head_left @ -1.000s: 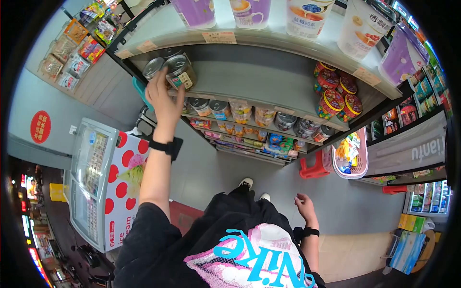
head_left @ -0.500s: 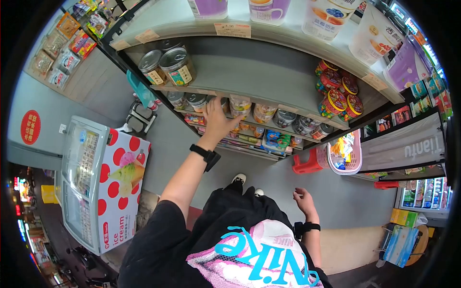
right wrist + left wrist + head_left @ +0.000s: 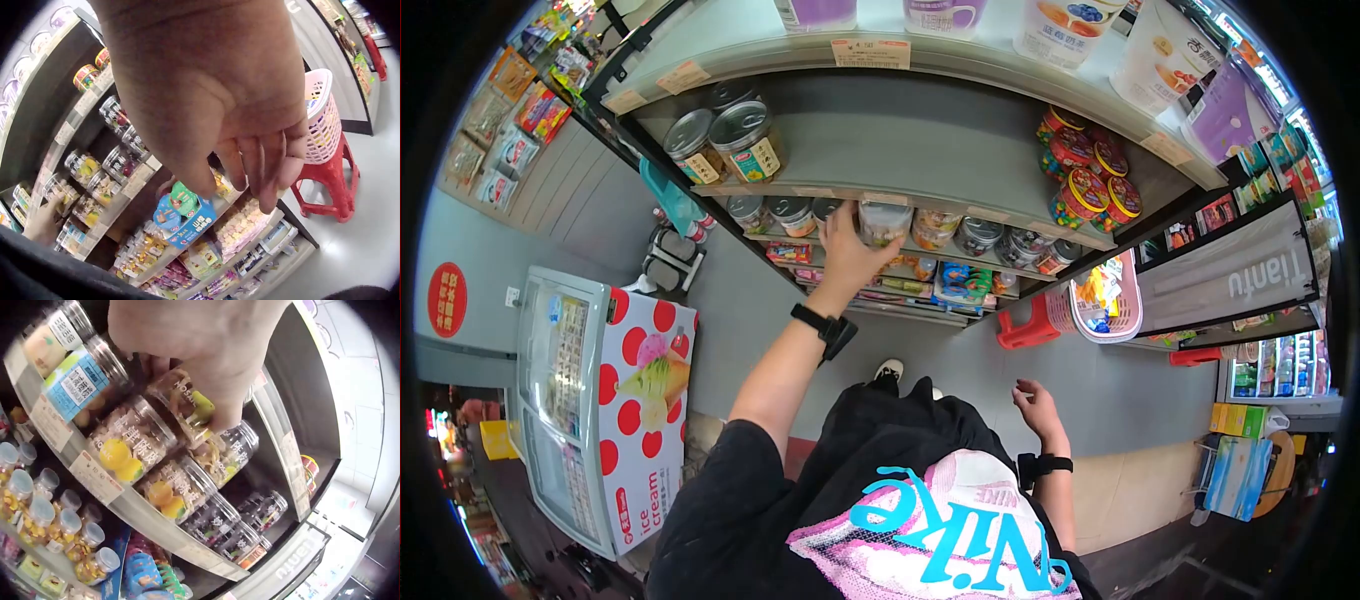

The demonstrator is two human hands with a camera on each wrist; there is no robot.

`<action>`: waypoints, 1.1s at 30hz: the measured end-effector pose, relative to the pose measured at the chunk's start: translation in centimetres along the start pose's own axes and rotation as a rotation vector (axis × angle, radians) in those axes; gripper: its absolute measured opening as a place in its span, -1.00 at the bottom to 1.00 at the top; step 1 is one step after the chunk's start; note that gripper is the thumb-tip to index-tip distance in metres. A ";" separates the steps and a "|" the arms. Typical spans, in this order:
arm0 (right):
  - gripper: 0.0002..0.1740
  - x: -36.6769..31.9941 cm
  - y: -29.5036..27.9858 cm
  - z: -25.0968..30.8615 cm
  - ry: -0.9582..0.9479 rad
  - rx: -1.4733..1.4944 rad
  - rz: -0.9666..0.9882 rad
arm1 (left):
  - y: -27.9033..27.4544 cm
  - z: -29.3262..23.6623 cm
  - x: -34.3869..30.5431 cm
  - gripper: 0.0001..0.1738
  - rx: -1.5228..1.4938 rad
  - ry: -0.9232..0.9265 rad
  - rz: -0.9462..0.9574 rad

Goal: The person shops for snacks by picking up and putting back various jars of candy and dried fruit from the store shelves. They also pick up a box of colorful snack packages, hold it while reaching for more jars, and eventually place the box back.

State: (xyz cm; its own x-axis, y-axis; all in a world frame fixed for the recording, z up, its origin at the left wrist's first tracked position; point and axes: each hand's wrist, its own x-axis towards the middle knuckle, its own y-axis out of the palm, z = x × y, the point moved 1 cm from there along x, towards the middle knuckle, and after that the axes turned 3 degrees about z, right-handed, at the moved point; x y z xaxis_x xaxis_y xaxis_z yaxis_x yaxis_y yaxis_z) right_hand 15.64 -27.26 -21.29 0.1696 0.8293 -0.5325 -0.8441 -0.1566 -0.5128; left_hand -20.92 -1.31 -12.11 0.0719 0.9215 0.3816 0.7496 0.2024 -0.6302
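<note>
My left hand [image 3: 855, 262] reaches to the shelf below the upper compartment and grips a clear jar [image 3: 884, 222] with a silver lid. In the left wrist view, thumb and fingers hold this jar [image 3: 181, 406], printed with a yellow-green fruit, tilted above its row. Beside it stand a similar jar [image 3: 122, 447] of pale pieces with lemon pictures and a jar with a blue label [image 3: 84, 381]. My right hand [image 3: 1037, 410] hangs at my side with loosely curled fingers, holding nothing; the right wrist view shows its palm [image 3: 206, 94].
Above are silver-lidded jars [image 3: 747, 142], round candy tubs [image 3: 1080, 195] and purple cups [image 3: 940, 15] on the top shelf. A pink basket [image 3: 1135, 300] sits on a red stool [image 3: 1025, 330] at the right. An ice cream freezer [image 3: 645, 420] stands at the left.
My left hand has left the jars in the upper compartment, moved down and right to the shelf below, and taken hold of a jar there. The right hand still hangs at my side.
</note>
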 end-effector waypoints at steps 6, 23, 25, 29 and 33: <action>-0.44 -0.5 -1.7 8.5 -0.164 0.047 0.042 | -2.1 -2.3 -7.0 0.25 -0.017 0.040 0.278; -0.03 0.6 3.0 22.2 -0.543 0.119 0.158 | -2.5 -4.1 -7.4 0.20 -0.299 0.176 0.807; -0.04 0.1 2.6 22.0 -0.537 0.113 0.132 | -2.2 -2.9 -6.6 0.09 -0.332 0.198 0.783; -0.07 0.0 1.9 19.0 -0.470 0.179 0.142 | -2.0 -0.4 -3.8 -0.25 -0.217 0.210 0.439; -0.08 -0.2 1.6 16.6 -0.344 0.388 0.163 | -2.3 1.3 -0.1 -0.36 -0.018 0.255 0.208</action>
State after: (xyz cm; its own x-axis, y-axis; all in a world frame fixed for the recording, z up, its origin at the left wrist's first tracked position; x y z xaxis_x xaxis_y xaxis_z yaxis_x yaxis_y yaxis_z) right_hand 5.81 -18.82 -10.83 -0.1002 0.9488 -0.2996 -0.9825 -0.1420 -0.1209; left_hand -23.50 -1.43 -11.51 0.3858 0.8293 0.4041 0.7127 0.0103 -0.7014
